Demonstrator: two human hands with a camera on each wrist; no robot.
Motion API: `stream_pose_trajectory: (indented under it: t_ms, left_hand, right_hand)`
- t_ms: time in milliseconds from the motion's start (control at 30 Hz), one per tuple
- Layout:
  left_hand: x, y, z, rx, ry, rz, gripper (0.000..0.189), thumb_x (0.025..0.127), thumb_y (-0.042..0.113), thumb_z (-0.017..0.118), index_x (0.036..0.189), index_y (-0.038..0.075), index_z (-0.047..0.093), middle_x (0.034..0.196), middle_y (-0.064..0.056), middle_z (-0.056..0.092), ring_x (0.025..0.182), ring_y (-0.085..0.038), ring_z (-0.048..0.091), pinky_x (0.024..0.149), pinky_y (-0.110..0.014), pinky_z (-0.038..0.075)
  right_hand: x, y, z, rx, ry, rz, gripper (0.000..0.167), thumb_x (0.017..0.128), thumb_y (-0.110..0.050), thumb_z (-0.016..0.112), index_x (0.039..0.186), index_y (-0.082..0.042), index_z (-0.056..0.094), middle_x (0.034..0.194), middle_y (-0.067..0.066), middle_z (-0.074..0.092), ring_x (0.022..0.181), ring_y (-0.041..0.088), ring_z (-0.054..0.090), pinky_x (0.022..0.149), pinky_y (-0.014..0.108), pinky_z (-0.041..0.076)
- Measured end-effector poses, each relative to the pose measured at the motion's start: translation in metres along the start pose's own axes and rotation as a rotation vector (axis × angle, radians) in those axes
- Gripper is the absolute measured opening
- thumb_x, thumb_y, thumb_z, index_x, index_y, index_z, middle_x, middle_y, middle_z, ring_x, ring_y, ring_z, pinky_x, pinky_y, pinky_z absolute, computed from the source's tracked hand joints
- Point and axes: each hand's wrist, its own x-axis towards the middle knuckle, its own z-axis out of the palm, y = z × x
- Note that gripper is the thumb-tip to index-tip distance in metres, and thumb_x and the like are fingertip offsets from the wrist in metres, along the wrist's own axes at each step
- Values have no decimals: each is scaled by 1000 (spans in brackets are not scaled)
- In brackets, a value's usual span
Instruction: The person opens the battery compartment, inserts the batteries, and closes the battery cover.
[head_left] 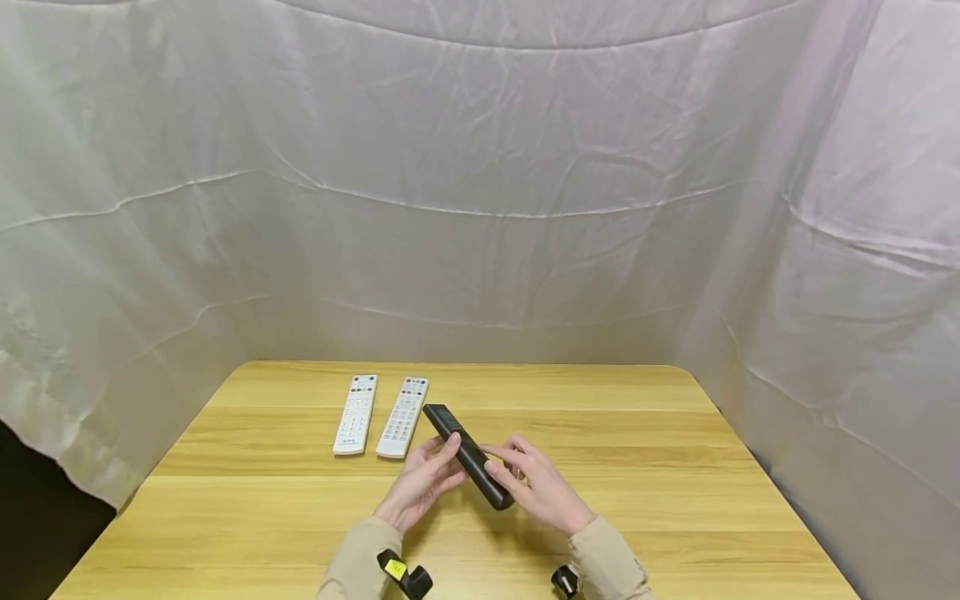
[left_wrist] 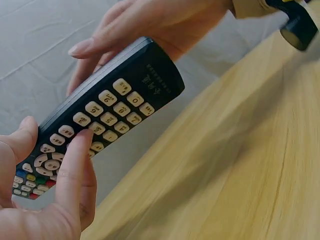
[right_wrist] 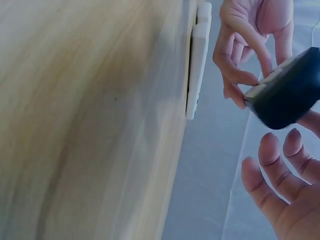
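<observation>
A black remote control [head_left: 471, 463] is held tilted above the table, its far end pointing up and left in the head view. My left hand [head_left: 426, 485] grips it around the middle, thumb on one face and fingers on the other. Pale number keys cover the face of the remote control [left_wrist: 160, 75] seen in the left wrist view. At the near end, my right hand [head_left: 546, 490] touches the keyless side with its thumb and forefinger. In the right wrist view, other fingers of the right hand [right_wrist: 287, 192] are spread apart, off the remote.
Two white remote controls lie side by side behind my left hand: one on the left [head_left: 356, 415], the other [head_left: 403, 418] closer to the black one. The wooden table [head_left: 660, 467] has pale curtains [head_left: 480, 250] around its back and sides.
</observation>
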Motion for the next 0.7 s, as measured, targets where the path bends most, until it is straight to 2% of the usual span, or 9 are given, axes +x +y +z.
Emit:
stream_pose_trajectory:
  t_ms: [100,233,300,400,500,600,700]
  left_hand:
    - [1,0,0,80,30,20,71,101,40,58,146,-11,34,135,-17,58,112,-16,66,103,-28,58]
    - [5,1,3,158,100,54,61,101,42,59,132,-10,51,111,-7,68,98,-14,70,98,-32,61]
    - [9,1,4,199,144,82,60,101,41,59,130,-11,53,107,-8,69,92,-14,71,95,-34,63]
    - [14,4,7,291,230,124,63,100,40,62,131,-13,50,111,-19,69,86,-16,71,89,-38,65]
    - [18,7,10,430,326,156,68,97,41,65,132,-14,47,116,-28,66,82,-17,70,81,-39,67]
    - [26,10,10,653,420,176,68,96,46,65,130,-10,51,108,-25,68,79,-18,67,71,-35,65]
    - [35,12,10,849,492,203,63,94,49,65,123,-6,57,98,-18,69,78,-20,64,65,-30,56]
  right_hand:
    - [1,-1,-1,-6,29,1,33,103,-23,56,128,-4,67,93,-5,56,75,-3,43,62,14,44]
    - [2,-1,-3,-21,75,-14,30,102,-21,58,125,-4,69,90,-7,55,73,-4,43,61,14,44]
    - [3,0,-4,-27,92,-21,29,102,-20,58,124,-4,70,89,-8,55,72,-4,43,60,13,44]
    - [3,1,-5,-35,107,-25,28,102,-19,59,123,-4,70,88,-9,55,72,-5,43,60,13,44]
    - [3,2,-5,-39,116,-20,28,101,-19,59,122,-5,71,88,-9,56,72,-5,44,60,13,44]
    - [3,3,-5,-39,122,-17,28,101,-20,60,121,-4,71,87,-10,55,72,-5,43,59,13,44]
    - [3,3,-5,-42,123,-14,28,101,-21,60,121,-4,71,87,-10,55,72,-5,44,59,13,43]
